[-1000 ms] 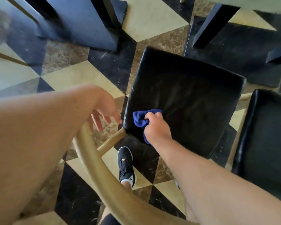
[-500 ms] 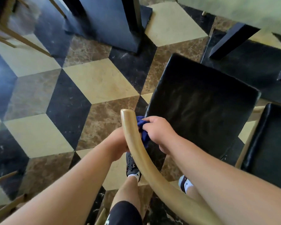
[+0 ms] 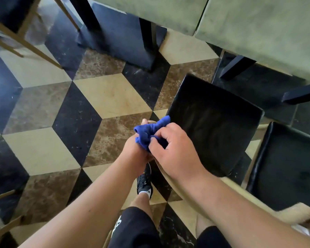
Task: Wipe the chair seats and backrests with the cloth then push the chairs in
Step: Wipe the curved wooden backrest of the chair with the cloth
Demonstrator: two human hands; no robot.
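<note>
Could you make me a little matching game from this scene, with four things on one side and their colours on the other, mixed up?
Things:
1. cloth
2. chair seat
3. curved backrest rail
4. tabletop

Colours:
A. pale green
B. blue
C. light wood
D. black

Pairs: 1-B, 2-D, 3-C, 4-A

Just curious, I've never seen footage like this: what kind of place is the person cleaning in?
Probably a restaurant or dining room. Two black cushioned chair seats stand by a pale green table, over a polished marble floor laid in a cube pattern.
</note>
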